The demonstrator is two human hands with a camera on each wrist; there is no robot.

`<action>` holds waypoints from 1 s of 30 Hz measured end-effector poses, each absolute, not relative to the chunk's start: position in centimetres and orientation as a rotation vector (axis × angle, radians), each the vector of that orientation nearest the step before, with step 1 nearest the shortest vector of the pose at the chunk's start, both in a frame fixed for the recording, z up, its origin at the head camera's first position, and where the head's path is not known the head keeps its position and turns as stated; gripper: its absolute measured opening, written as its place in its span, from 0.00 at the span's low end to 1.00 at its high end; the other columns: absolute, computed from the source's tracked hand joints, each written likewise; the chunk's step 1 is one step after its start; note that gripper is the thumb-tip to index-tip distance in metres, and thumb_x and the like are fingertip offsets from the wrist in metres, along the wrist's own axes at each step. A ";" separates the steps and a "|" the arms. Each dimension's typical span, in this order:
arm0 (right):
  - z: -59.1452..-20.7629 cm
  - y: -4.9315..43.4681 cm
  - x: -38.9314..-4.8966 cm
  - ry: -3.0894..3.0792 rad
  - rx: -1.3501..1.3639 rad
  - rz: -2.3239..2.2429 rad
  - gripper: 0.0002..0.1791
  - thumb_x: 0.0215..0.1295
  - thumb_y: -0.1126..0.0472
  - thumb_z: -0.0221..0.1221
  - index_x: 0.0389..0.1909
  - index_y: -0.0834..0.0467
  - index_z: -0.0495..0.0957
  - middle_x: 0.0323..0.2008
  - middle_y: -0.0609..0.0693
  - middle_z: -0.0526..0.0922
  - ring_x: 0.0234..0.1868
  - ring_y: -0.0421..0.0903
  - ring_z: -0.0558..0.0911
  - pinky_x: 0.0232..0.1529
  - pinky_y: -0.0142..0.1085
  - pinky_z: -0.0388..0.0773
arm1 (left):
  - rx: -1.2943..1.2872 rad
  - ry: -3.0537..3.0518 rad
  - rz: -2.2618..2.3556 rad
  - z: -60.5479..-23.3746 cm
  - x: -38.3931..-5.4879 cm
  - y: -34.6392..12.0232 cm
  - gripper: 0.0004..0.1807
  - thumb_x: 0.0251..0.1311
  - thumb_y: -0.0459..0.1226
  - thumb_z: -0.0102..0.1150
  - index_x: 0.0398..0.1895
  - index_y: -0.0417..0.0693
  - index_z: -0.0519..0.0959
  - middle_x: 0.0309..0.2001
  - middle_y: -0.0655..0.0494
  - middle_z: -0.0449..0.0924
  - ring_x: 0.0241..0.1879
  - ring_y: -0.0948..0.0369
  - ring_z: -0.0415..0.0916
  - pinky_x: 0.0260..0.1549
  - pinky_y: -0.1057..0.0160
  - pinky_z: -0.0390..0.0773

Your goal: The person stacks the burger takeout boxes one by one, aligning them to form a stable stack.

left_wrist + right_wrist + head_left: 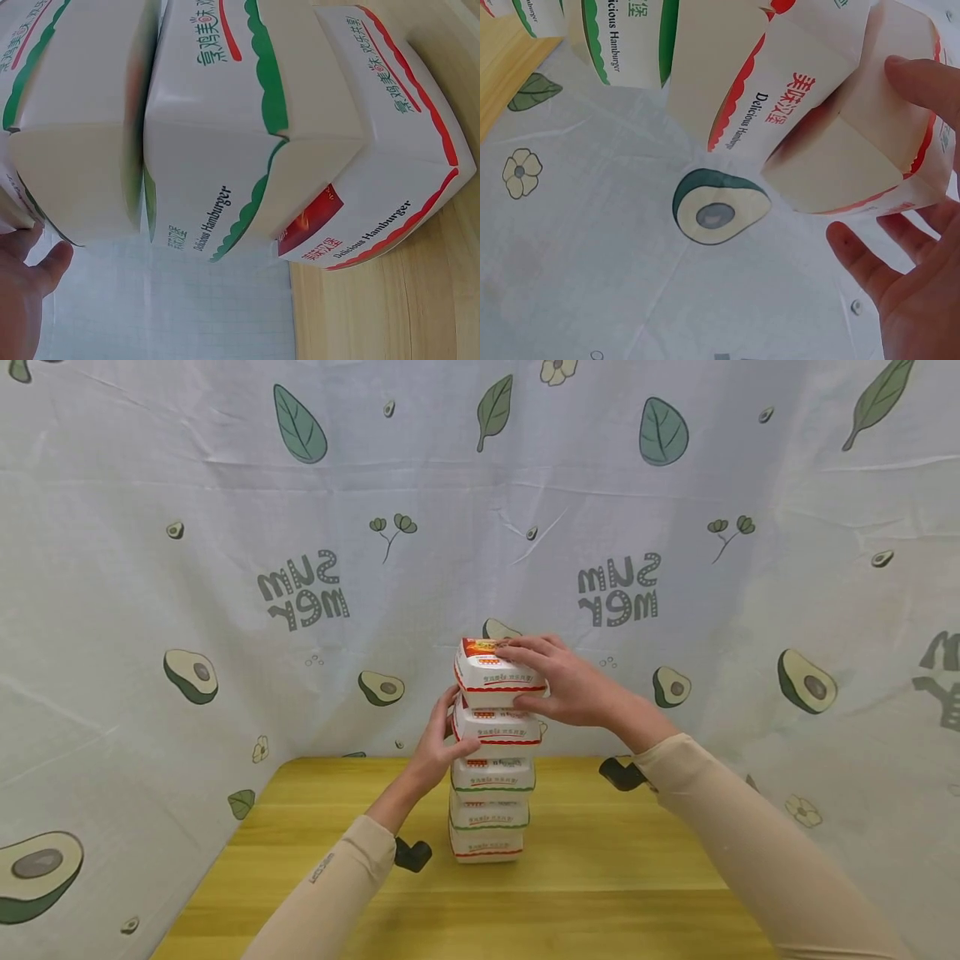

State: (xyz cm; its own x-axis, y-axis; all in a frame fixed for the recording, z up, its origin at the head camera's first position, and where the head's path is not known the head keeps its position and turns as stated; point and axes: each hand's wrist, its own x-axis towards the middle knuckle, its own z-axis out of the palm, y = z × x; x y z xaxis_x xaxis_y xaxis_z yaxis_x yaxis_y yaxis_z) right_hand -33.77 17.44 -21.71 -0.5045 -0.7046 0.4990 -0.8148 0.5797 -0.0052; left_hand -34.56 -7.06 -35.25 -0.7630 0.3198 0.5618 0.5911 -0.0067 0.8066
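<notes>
Several white hamburger boxes stand in one tall stack, some with red wavy trim and some with green. The top box (491,672) sits slightly askew on the second box (498,731). My right hand (573,681) grips the top box, thumb low on its front and fingers over its top. In the right wrist view, a gap shows between the top box (840,161) and the box (780,90) under it. My left hand (435,747) touches the second box's left side, thumb at the front; its other fingertips are hidden. Lower boxes (217,142) fill the left wrist view.
The stack rests on a yellow wood-grain table (600,860). A pale curtain (480,560) printed with avocados and leaves hangs close behind the stack and along both sides. Black wrist mounts (412,855) stick out by the sleeves.
</notes>
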 end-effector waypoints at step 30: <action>-21.8 17.1 -33.7 -2.351 1.235 0.341 0.38 0.62 0.56 0.70 0.73 0.48 0.67 0.73 0.48 0.66 0.70 0.50 0.63 0.61 0.51 0.73 | -0.932 -2.106 -1.789 -35.5 -34.5 -7.5 0.50 0.61 0.48 0.60 0.82 0.61 0.41 0.79 0.55 0.47 0.71 0.52 0.60 0.65 0.43 0.63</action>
State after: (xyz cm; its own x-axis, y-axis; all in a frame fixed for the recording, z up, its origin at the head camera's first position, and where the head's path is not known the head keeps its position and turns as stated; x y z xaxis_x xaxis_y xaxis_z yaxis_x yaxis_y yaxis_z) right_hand -33.68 17.11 -21.84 -0.4912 -0.7103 0.5042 -0.8243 0.5661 -0.0055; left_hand -34.48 -7.48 -35.52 -0.7731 0.3185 0.5484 0.5927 0.0552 0.8035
